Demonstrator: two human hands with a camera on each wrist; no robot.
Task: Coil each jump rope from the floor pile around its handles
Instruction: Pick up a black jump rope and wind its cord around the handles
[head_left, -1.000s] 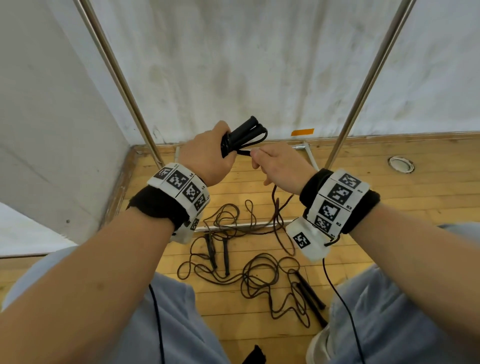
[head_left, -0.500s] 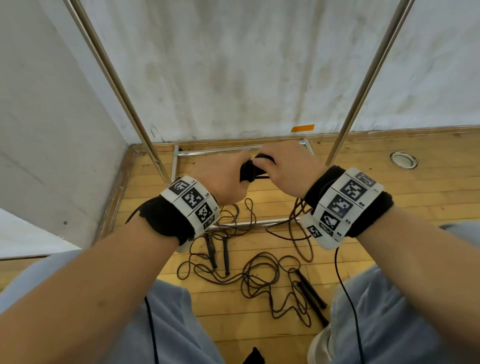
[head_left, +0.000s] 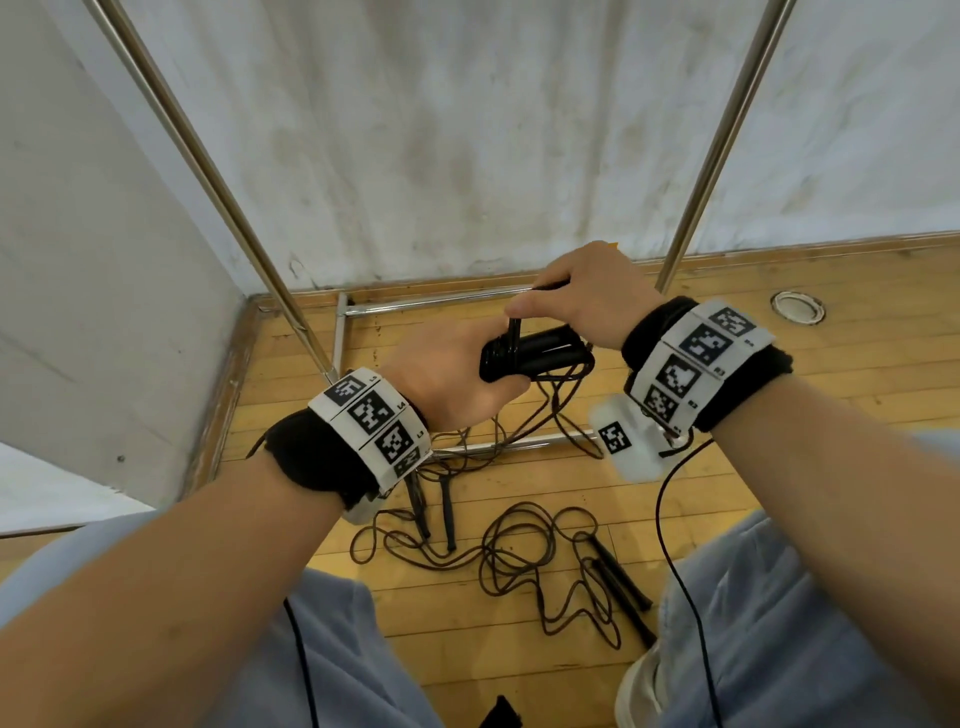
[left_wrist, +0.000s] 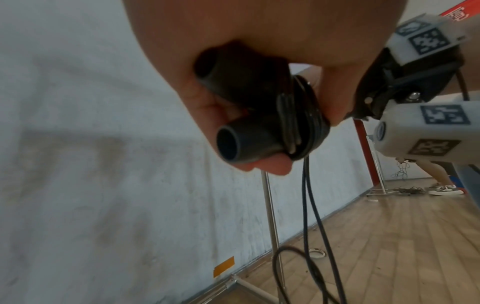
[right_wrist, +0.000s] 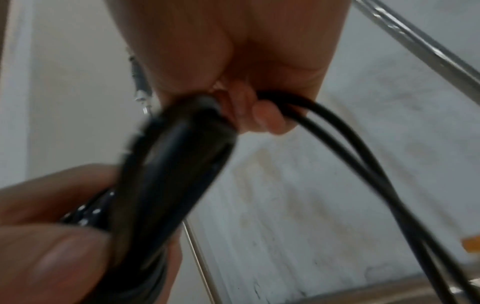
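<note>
My left hand (head_left: 457, 379) grips two black jump rope handles (head_left: 540, 353) held side by side, with several turns of black cord (left_wrist: 306, 123) wound round them. My right hand (head_left: 582, 301) sits just above the handles and pinches the doubled cord (right_wrist: 324, 123), which runs over the handles and hangs down toward the floor. In the left wrist view the open handle ends (left_wrist: 231, 144) face the camera. A tangled pile of ropes (head_left: 509, 551) with more black handles (head_left: 618, 577) lies on the wooden floor below my hands.
A metal rack frame (head_left: 467, 299) stands against the white wall, its slanted poles (head_left: 208, 166) on either side of my hands. A round floor fitting (head_left: 797, 306) is at the right. My knees in light trousers (head_left: 779, 623) flank the pile. Another person's shoe (left_wrist: 445, 189) shows far off.
My right hand has carried the cord up and over the handles, rising above them. The left hand has turned the handles so they lie crosswise.
</note>
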